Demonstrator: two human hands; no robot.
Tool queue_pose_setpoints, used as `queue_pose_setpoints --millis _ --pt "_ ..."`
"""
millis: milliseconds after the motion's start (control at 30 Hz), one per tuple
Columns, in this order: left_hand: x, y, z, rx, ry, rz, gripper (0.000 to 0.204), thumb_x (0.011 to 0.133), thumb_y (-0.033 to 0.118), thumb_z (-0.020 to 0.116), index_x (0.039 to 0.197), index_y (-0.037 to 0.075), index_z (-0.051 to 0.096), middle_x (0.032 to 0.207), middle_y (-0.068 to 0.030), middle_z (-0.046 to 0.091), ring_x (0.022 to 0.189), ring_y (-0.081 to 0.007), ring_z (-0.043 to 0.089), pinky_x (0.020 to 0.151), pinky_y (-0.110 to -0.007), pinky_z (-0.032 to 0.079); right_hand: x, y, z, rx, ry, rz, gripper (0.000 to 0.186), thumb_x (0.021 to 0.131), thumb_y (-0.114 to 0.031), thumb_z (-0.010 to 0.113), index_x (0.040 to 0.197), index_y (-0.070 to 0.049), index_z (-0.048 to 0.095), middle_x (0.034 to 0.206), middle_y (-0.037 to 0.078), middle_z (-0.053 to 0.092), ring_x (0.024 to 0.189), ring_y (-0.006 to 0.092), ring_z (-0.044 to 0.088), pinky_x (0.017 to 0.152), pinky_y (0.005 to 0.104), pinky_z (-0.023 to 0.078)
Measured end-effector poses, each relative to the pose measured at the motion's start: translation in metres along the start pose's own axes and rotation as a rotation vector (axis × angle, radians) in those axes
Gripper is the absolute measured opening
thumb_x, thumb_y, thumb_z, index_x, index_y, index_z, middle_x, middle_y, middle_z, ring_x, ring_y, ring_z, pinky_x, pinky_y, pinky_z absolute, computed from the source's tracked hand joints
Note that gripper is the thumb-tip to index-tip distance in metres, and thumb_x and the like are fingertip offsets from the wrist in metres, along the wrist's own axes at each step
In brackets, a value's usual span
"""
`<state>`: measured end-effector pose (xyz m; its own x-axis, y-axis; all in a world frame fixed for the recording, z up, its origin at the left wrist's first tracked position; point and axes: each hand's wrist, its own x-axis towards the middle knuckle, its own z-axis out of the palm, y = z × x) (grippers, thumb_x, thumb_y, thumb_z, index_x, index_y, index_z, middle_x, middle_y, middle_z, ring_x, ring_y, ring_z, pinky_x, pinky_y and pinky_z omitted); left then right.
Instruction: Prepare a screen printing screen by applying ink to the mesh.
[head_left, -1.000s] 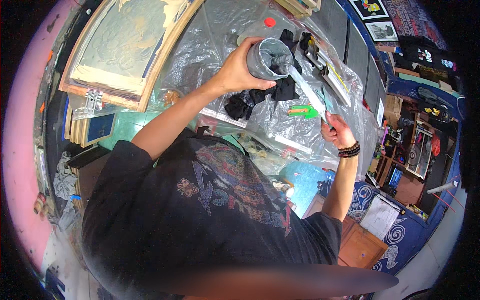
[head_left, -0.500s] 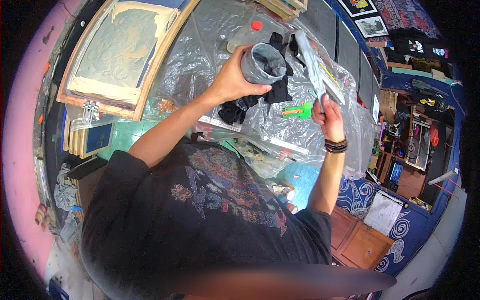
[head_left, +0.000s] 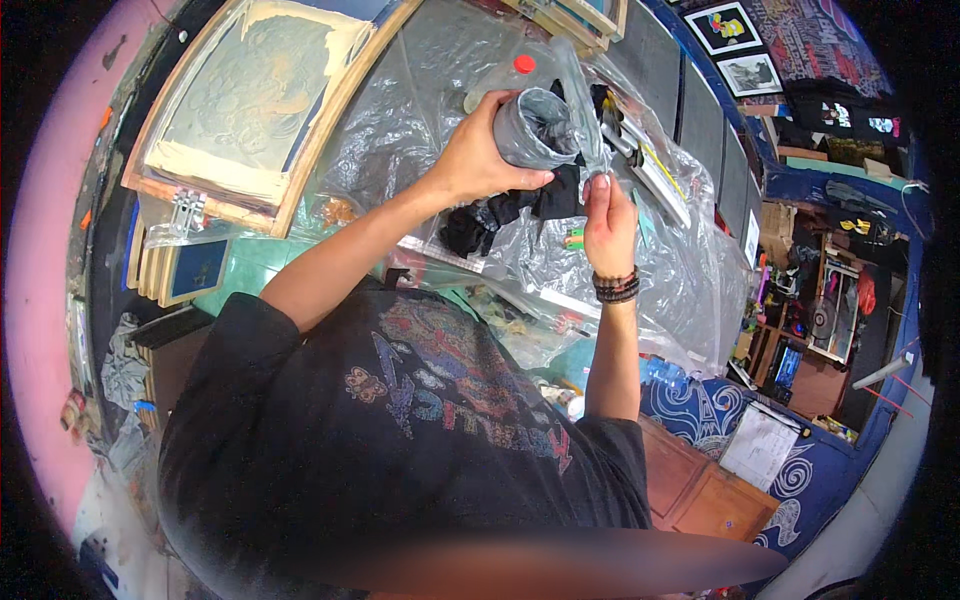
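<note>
My left hand (head_left: 470, 155) is wrapped round a round plastic tub (head_left: 508, 148), tilted with its mouth toward the right. Grey ink coats its inside and rim. Between the fingers and thumb of my right hand (head_left: 610, 225) is the lower end of a long, flat, grey-smeared stick (head_left: 579, 95). It stands close against the tub's right rim; whether they touch I cannot tell. Black cloth (head_left: 468, 228) lies crumpled beneath the tub. Just left of my right wrist, a green and orange tool (head_left: 574, 240) is partly hidden.
Clear plastic sheeting (head_left: 375, 130) covers the table. A clear bottle with a red cap (head_left: 524, 64) lies behind the tub. Long pale strips (head_left: 660, 190) rest to the right. A wood-framed printing screen (head_left: 300, 170) stands at the left, with a metal hinge clamp (head_left: 187, 212).
My right hand has moved left, bringing the grey stick from well right of the tub up to its rim. The left hand still holds the tub, nearly in place.
</note>
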<state>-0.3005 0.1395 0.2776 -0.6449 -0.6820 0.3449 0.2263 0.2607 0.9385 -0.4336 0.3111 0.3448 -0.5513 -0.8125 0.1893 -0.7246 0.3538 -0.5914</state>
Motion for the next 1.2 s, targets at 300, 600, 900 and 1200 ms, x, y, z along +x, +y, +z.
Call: queue_pose_setpoints --millis 300,600,900,1200 --pt "-0.001 -0.023 -0.008 0.054 0.060 -0.048 0.105 0.057 0.036 0.095 0.138 -0.005 0.043 0.132 -0.0219 0.057 0.126 -0.0307 0.055 0.109 -0.039 0.041 -0.006 0.003 -0.021 -0.240 -0.117 -0.053 0.031 0.105 -0.023 0.048 0.087 0.001 0.056 0.063 0.020 0.060 0.063 0.0392 0.066 0.054 0.0470 0.046" --pt "0.003 -0.024 -0.020 0.093 0.078 -0.042 0.106 0.059 0.037 0.096 0.140 -0.005 0.042 0.135 -0.0210 0.054 0.128 -0.0287 0.053 0.111 -0.038 0.039 -0.015 0.028 -0.060 -0.346 -0.224 -0.061 0.026 0.102 -0.020 0.052 0.086 0.000 0.053 0.065 0.025 0.055 0.065 0.0479 0.057 0.055 0.0494 0.041" --pt "0.009 -0.027 -0.022 0.075 0.157 0.004 0.107 0.059 0.037 0.096 0.140 -0.005 0.041 0.133 -0.0203 0.056 0.126 -0.0288 0.054 0.109 -0.039 0.041 -0.015 0.039 -0.072 -0.271 -0.113 0.054 0.038 0.107 -0.029 0.042 0.087 0.001 0.054 0.065 0.020 0.057 0.061 0.0421 0.058 0.057 0.0460 0.042" --pt "0.000 -0.017 0.011 0.041 0.049 0.002 0.105 0.056 0.037 0.096 0.137 -0.004 0.043 0.132 -0.0226 0.058 0.125 -0.0330 0.057 0.108 -0.039 0.043 0.011 0.028 -0.004 -0.038 0.135 0.008 0.020 0.105 -0.021 0.046 0.107 -0.001 0.050 0.085 0.027 0.063 0.075 0.0467 0.060 0.063 0.0491 0.043"
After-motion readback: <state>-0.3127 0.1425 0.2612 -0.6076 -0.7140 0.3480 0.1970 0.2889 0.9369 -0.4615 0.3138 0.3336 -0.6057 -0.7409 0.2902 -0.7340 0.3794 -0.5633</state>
